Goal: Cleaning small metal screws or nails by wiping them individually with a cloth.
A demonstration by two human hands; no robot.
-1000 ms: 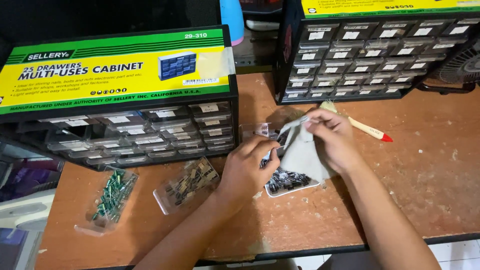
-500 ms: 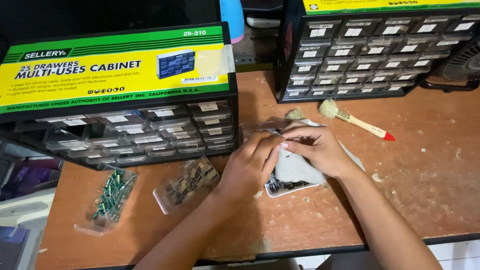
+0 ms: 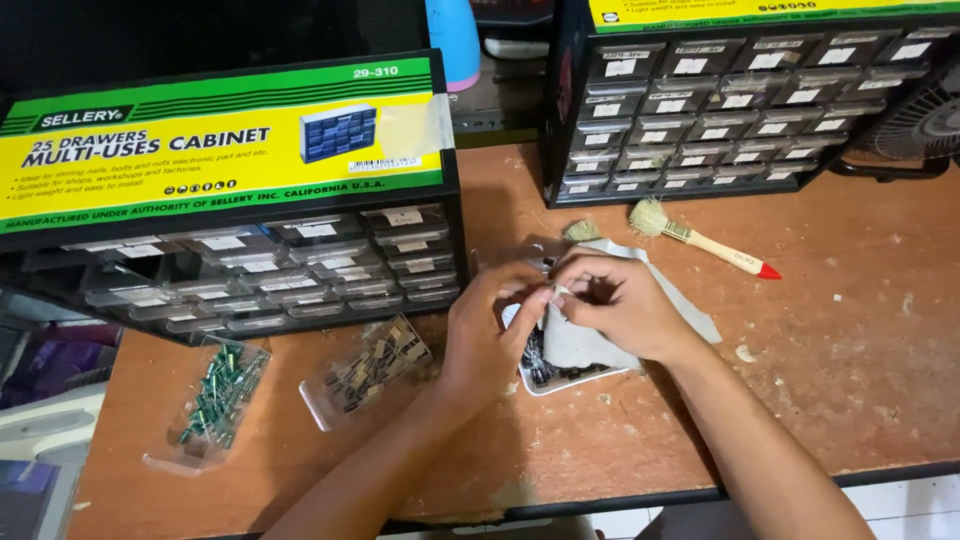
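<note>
Head view. The left hand (image 3: 490, 335) and the right hand (image 3: 620, 305) are meeting over a small white tray (image 3: 560, 375) at the middle of the wooden table (image 3: 850, 370). Their fingertips are pinching together on a small item where they touch; it is too small to identify. A grey cloth (image 3: 580, 345) is lying across the tray, under the right hand, and dark small parts are showing in the tray's uncovered near corner.

Progress, as a judgement: the handling at the tray is under way, since parts are sitting in the tray while two clear bags are lying closed to the left, one with green components (image 3: 215, 395) and one with brownish components (image 3: 370, 365), both untouched.

Surface and room: the table top is worn, reddish brown and dusted with pale flecks. A multi-drawer cabinet (image 3: 250, 270) with a yellow and green card on top is standing at left, a second cabinet (image 3: 720, 100) at rear right. A small brush with a red-tipped handle (image 3: 705, 240) is lying beside the cloth, and a fan (image 3: 925, 120) is peeking in at far right.
</note>
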